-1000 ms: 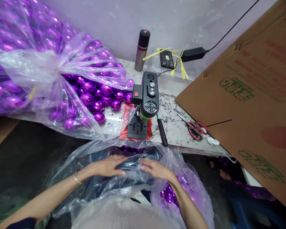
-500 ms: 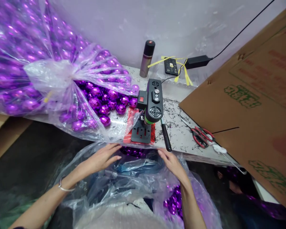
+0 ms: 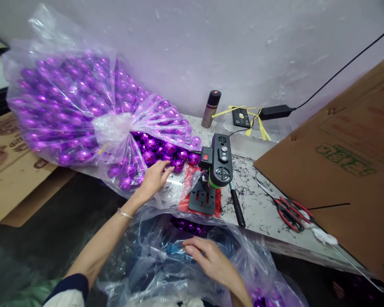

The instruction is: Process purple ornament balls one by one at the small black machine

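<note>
My left hand [image 3: 155, 179] reaches forward onto the table, fingers spread, and touches the clear plastic at the open mouth of a big bag of purple faceted balls [image 3: 83, 111]. Loose purple balls [image 3: 166, 151] lie just beyond its fingertips. My right hand [image 3: 208, 256] rests low, fingers spread flat on a second clear plastic bag [image 3: 166, 264] in my lap. Purple balls show through that bag [image 3: 187, 224]. Neither hand grips anything that I can see.
A small black bench drill [image 3: 217, 164] stands on a red mat beside my left hand, amid black shavings. Red-handled scissors [image 3: 289, 211] lie to the right. A large cardboard sheet [image 3: 345, 170] leans at right. A spray can [image 3: 211, 108] and power adapter [image 3: 275, 111] sit by the wall.
My left hand has left the lap bag and reached forward-left onto the table by the balls. My right hand stayed on the lap bag. The view has tilted up and left.
</note>
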Tool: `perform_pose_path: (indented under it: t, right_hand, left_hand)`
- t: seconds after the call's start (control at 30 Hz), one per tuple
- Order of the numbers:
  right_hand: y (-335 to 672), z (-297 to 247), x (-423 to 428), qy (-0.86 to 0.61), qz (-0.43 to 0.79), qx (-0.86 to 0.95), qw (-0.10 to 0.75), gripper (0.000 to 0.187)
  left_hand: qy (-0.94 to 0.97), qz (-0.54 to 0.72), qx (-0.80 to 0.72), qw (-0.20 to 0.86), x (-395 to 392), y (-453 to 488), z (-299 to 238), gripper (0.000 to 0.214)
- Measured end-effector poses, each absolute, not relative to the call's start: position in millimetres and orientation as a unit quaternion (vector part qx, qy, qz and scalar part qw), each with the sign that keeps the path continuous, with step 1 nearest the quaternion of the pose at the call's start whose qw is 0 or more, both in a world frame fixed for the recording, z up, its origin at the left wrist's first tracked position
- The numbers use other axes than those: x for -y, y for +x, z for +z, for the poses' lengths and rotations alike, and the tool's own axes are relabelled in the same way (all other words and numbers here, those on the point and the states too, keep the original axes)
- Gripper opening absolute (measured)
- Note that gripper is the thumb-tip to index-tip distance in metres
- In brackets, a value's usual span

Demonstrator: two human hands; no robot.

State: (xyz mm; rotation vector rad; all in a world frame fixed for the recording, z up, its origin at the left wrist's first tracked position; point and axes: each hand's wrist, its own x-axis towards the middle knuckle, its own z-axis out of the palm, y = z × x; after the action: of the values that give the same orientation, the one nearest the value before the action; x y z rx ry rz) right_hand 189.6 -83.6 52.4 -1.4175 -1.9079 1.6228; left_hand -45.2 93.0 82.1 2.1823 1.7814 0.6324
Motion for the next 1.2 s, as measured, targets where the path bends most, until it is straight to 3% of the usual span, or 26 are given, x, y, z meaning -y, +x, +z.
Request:
perform_pose_path:
  t: [0.17, 0.3, 0.43, 0.6, 0.7, 0.87, 1.0, 1.2]
  right_hand:
    - [167.5, 51.7, 92.6, -0.465, 0.545, 0.693, 0.085, 0.041]
    - [168.9, 48.5, 107.0, -0.473, 0.544, 0.688, 0.086, 0.041]
    - [180.7, 44.2, 116.7, -0.494, 0.541, 0.676, 0.083, 0.040]
    - [196.4, 46.6, 119.1, -0.506, 0.526, 0.678, 0.086, 0.037]
    - [200.3, 49.8, 117.7, -0.516, 0.510, 0.681, 0.095, 0.036]
    - [196.3, 49.6, 116.5, -0.522, 0.491, 0.691, 0.094, 0.034]
    - [192.9, 47.2, 116.1, -0.523, 0.489, 0.693, 0.085, 0.034]
    - [193.9, 45.3, 116.2, -0.544, 0.469, 0.691, 0.081, 0.033]
  left_hand:
    - [0.685, 0.049, -0.717, 0.121, -131.9, 7.2, 97.0, 0.065]
    - [0.679, 0.006, -0.715, 0.163, -143.0, 25.6, 86.2, 0.059]
    - [0.651, 0.136, -0.703, 0.253, -140.7, 14.7, 66.4, 0.056]
    - [0.488, 0.406, -0.591, 0.497, -106.8, 2.2, 49.9, 0.062]
    - [0.393, 0.470, -0.535, 0.582, -78.9, 1.5, 44.7, 0.068]
    - [0.263, 0.494, -0.433, 0.707, -46.2, 4.0, 38.1, 0.040]
    - [0.259, 0.481, -0.429, 0.719, -34.7, 16.0, 25.0, 0.049]
    - [0.455, 0.484, -0.477, 0.576, -30.5, 42.1, -2.5, 0.063]
